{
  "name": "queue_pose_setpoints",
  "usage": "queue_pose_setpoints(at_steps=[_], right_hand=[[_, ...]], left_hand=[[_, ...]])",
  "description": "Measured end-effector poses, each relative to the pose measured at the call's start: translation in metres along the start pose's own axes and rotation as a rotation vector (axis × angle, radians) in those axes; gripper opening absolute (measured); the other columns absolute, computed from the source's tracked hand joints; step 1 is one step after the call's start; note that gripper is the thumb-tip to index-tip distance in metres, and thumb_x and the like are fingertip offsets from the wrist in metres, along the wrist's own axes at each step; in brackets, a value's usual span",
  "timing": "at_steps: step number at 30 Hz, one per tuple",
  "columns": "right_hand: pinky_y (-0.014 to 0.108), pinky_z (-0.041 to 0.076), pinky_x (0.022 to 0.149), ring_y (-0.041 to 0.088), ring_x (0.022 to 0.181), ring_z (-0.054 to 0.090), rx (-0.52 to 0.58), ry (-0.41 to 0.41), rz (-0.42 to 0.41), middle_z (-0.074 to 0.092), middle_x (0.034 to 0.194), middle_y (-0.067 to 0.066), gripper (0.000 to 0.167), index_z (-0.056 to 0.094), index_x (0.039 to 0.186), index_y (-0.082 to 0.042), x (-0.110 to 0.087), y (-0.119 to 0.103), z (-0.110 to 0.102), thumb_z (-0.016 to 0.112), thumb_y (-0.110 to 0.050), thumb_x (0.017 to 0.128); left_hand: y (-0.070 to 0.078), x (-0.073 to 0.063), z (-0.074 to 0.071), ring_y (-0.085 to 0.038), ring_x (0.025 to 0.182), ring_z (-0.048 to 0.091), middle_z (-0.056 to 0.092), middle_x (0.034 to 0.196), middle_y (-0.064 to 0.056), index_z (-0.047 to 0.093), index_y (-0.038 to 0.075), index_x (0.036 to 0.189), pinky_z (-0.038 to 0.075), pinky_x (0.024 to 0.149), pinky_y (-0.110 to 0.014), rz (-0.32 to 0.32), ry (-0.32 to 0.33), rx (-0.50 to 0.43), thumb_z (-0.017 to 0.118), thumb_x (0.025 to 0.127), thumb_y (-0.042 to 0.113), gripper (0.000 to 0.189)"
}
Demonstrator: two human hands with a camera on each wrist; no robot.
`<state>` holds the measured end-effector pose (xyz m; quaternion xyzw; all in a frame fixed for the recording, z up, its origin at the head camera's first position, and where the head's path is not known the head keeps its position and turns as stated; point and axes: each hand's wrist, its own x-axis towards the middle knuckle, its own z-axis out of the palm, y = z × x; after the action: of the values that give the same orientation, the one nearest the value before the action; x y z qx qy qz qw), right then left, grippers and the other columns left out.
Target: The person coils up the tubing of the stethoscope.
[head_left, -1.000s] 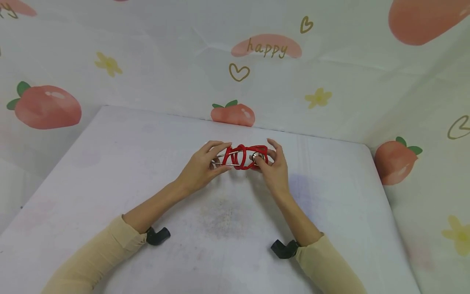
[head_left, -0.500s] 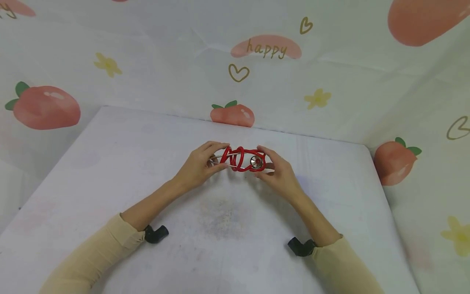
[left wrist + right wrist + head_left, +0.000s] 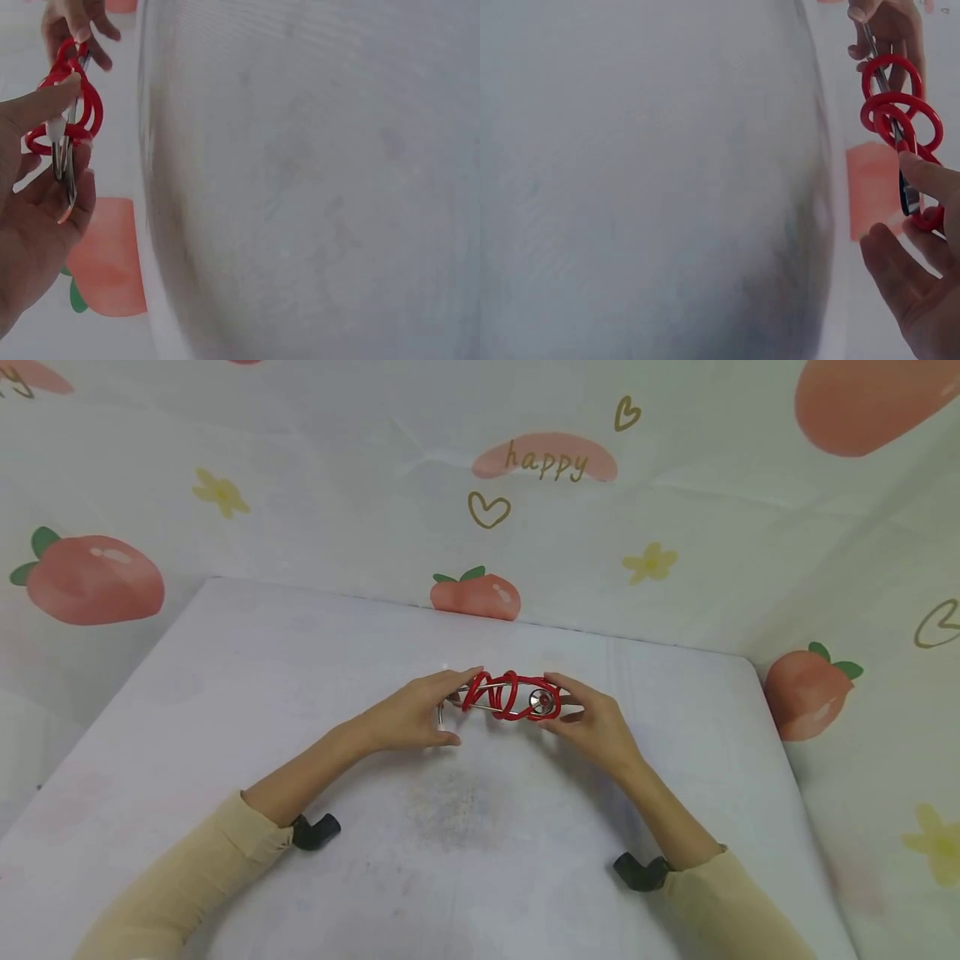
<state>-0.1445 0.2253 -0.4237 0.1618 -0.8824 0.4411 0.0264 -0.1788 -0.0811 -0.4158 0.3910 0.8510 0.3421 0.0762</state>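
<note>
A narrow silver metal frame [image 3: 489, 709] is held level in front of me, with a red cord [image 3: 511, 695] looped around it several times. At its right end sits a shiny round metal piece [image 3: 540, 701] with a reddish centre. My left hand [image 3: 408, 714] holds the frame's left end; in the head view its thumb stands apart below the frame, and in the left wrist view its fingers curl around the metal end [image 3: 69, 176]. My right hand [image 3: 596, 718] pinches the cord's right end between thumb and index finger, the other fingers behind.
A white tabletop [image 3: 457, 860] with faint stains lies under both hands. Behind it hangs a pale backdrop [image 3: 360, 510] printed with peaches, flowers and hearts. Black angled mounts [image 3: 315, 832] are worn at both sleeve cuffs.
My right thumb has come off the round metal piece, and that hand now grips the cord's end. My left thumb has dropped away from the frame. The frame has shifted slightly right and nearer.
</note>
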Motion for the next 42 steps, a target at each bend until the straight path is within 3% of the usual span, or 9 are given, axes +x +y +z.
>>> queue_pose_setpoints(at_steps=[2,10,17,23,26,32,38,42], right_hand=[[0.034,0.059,0.080,0.022,0.103,0.068,0.004,-0.008,0.013,0.064,0.132,0.005,0.069,0.057,0.141,-0.013,-0.002,0.002,-0.001,0.086,-0.009,0.078],[0.035,0.059,0.082,0.023,0.101,0.069,0.019,-0.039,0.078,0.063,0.132,0.007,0.068,0.056,0.142,-0.013,-0.001,0.006,-0.005,0.084,-0.012,0.080],[0.035,0.058,0.083,0.028,0.102,0.070,0.072,-0.077,0.131,0.061,0.136,0.009,0.070,0.053,0.145,-0.012,0.003,0.013,-0.008,0.083,-0.014,0.082],[0.037,0.056,0.090,0.026,0.108,0.066,0.069,-0.095,0.130,0.056,0.141,0.007,0.069,0.050,0.147,-0.012,0.004,0.020,-0.006,0.080,-0.013,0.086],[0.040,0.055,0.091,0.024,0.107,0.065,0.022,-0.089,0.130,0.058,0.140,0.008,0.069,0.050,0.147,-0.013,0.003,0.022,-0.004,0.080,-0.013,0.086],[0.043,0.054,0.092,0.024,0.104,0.063,-0.070,-0.087,0.127,0.063,0.131,0.009,0.068,0.051,0.146,-0.014,0.001,0.024,-0.003,0.080,-0.012,0.084],[0.043,0.053,0.093,0.025,0.104,0.061,-0.108,-0.099,0.129,0.063,0.129,0.010,0.070,0.049,0.147,-0.013,-0.001,0.026,-0.002,0.080,-0.013,0.084],[0.043,0.053,0.093,0.025,0.104,0.061,-0.110,-0.096,0.131,0.063,0.128,0.010,0.071,0.049,0.147,-0.013,-0.002,0.027,-0.003,0.081,-0.013,0.084]], left_hand=[[0.000,0.000,0.000,-0.015,0.109,0.058,0.058,0.124,0.000,0.029,0.013,0.157,0.036,0.114,-0.040,-0.011,-0.021,0.004,0.090,0.073,0.016,0.103],[-0.008,0.005,-0.002,-0.018,0.125,0.056,0.060,0.135,-0.002,0.026,0.015,0.158,0.043,0.107,-0.038,-0.015,0.000,0.017,0.091,0.073,0.024,0.108],[-0.014,0.010,-0.001,-0.019,0.130,0.053,0.059,0.139,-0.005,0.032,0.015,0.157,0.044,0.107,-0.039,-0.077,-0.007,-0.001,0.089,0.074,0.026,0.101],[-0.025,0.016,0.003,-0.016,0.131,0.053,0.057,0.141,-0.003,0.034,0.012,0.155,0.045,0.105,-0.035,-0.195,-0.014,-0.192,0.087,0.077,0.019,0.095],[-0.028,0.018,0.003,-0.018,0.131,0.052,0.055,0.144,-0.005,0.036,0.010,0.154,0.048,0.101,-0.032,-0.214,-0.022,-0.294,0.085,0.078,0.010,0.091],[-0.029,0.018,0.002,-0.023,0.131,0.053,0.054,0.144,-0.008,0.039,0.008,0.152,0.053,0.094,-0.032,-0.207,-0.007,-0.396,0.082,0.079,0.003,0.085],[-0.030,0.015,0.001,-0.022,0.136,0.047,0.047,0.150,-0.010,0.042,0.005,0.150,0.046,0.104,-0.034,-0.147,0.065,-0.486,0.080,0.080,-0.003,0.080],[-0.031,0.012,-0.001,-0.022,0.135,0.048,0.049,0.148,-0.011,0.047,0.007,0.146,0.046,0.105,-0.035,-0.149,0.115,-0.504,0.079,0.081,-0.003,0.073]])
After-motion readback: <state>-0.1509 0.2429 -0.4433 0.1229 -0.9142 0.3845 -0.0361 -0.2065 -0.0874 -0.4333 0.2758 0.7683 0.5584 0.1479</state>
